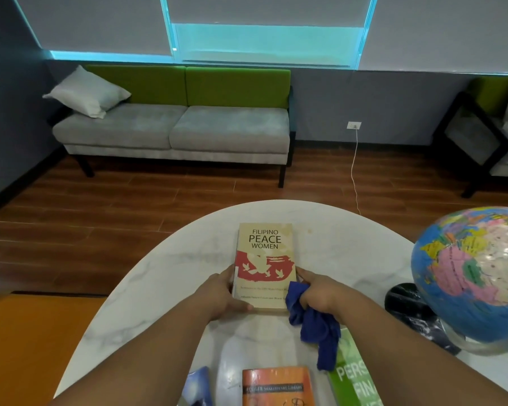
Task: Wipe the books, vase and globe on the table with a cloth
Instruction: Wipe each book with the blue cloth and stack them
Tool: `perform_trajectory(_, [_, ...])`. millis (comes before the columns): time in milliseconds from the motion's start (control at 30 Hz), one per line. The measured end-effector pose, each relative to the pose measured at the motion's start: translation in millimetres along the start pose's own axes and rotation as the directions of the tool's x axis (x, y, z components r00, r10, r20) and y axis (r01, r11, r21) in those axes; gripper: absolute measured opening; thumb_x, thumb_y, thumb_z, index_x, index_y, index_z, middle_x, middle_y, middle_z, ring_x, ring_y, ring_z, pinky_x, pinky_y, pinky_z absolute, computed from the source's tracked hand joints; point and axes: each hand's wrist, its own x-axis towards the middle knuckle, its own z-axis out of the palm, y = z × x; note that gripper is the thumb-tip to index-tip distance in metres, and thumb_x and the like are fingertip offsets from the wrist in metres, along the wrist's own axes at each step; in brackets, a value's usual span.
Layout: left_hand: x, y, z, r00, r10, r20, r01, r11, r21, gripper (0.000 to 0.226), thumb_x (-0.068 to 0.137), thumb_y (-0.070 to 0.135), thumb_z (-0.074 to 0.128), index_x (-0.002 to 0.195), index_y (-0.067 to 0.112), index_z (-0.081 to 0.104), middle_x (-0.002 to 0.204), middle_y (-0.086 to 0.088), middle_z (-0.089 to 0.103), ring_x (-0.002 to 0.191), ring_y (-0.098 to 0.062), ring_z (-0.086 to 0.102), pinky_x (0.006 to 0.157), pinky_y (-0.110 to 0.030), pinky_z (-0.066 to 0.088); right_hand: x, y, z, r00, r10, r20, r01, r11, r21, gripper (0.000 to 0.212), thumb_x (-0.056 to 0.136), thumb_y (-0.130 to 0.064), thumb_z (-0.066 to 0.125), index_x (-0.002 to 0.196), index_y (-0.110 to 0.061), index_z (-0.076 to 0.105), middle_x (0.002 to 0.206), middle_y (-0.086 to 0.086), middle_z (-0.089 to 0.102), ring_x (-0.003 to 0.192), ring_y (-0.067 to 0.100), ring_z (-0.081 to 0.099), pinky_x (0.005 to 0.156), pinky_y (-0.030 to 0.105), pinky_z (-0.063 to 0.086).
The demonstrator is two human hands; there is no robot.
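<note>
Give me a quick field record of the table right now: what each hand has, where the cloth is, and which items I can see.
surface: white marble-look round table
book being handled: beige paperback book, cover up, on the table
left hand: holds the book's left edge
right hand: grips crumpled blue cloth at the book's right edge
globe: blue multicoloured globe, at the right
other books: orange paperback book and green paperback book, near edge
vase: cannot tell

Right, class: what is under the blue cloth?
The blue cloth, bunched in the right hand, hangs over the near right corner of the Filipino Peace Women book, the white table and a corner of the green book. Those covered parts cannot be seen.
</note>
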Motion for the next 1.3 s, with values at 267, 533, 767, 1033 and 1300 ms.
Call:
perform_trajectory(267, [-6.1,2.2,-1.2,1.0,0.021,-0.017,-0.017,0.986,0.168,0.084,0.078,0.03,0.078,0.146,0.034,0.028,0.129,0.003,0.058,0.112,-0.021,0.056,0.095,-0.03,0.047,-8.5,-6.6,1.2,1.0,-0.016,-0.002,0.016,0.997,-0.082,0.074,0.08,0.004,0.048,0.139,-0.04,0.036,0.115,-0.002,0.061,0.1,0.02,0.06,0.089,0.031,0.052])
perform_trajectory(533, [-14.2,-2.9,3.3,0.994,0.04,-0.105,-0.021,0.985,0.172,0.054,0.079,0.031,0.076,0.129,0.023,0.055,0.119,-0.001,0.064,0.091,-0.016,0.054,0.084,-0.024,0.046,-10.5,-13.8,11.2,0.99,-0.026,-0.137,-0.01,0.967,-0.253,0.059,0.082,-0.004,0.047,0.133,-0.033,0.046,0.104,-0.001,0.064,0.092,0.019,0.062,0.087,0.031,0.053])
perform_trajectory(767, [-19.9,-4.2,14.8,0.986,0.034,-0.161,0.003,0.975,0.223,0.048,0.087,0.03,0.067,0.131,0.02,0.052,0.121,-0.002,0.063,0.105,-0.02,0.06,0.078,-0.02,0.041,-16.2,-12.6,15.4,0.986,-0.033,-0.161,-0.042,0.898,-0.439,0.087,0.081,-0.002,0.047,0.148,-0.043,0.007,0.105,-0.001,0.058,0.086,0.016,0.059,0.074,0.026,0.051])
perform_trajectory(1033, [-65.6,-15.8,25.3,0.96,0.068,-0.273,-0.069,0.998,0.007,0.04,0.091,0.028,0.062,0.13,0.022,0.054,0.123,0.003,0.059,0.086,-0.007,0.055,0.071,-0.018,0.043,-41.1,-16.2,17.8,0.952,-0.069,-0.297,-0.109,0.832,-0.544,0.054,0.082,-0.014,0.059,0.133,-0.021,0.042,0.116,0.004,0.056,0.097,0.021,0.058,0.077,0.03,0.05])
perform_trajectory(1300, [-177.2,-109.2,-23.9,0.843,-0.081,-0.532,0.013,0.992,-0.129,0.027,0.092,0.023,0.061,0.119,0.027,0.062,0.108,0.007,0.063,0.1,-0.015,0.059,0.083,-0.035,0.051,-111.5,-7.5,26.8,0.95,-0.187,-0.251,0.185,0.982,-0.029,0.016,0.08,-0.008,0.054,0.087,-0.019,0.063,0.083,0.006,0.068,0.078,0.021,0.065,0.068,0.031,0.051])
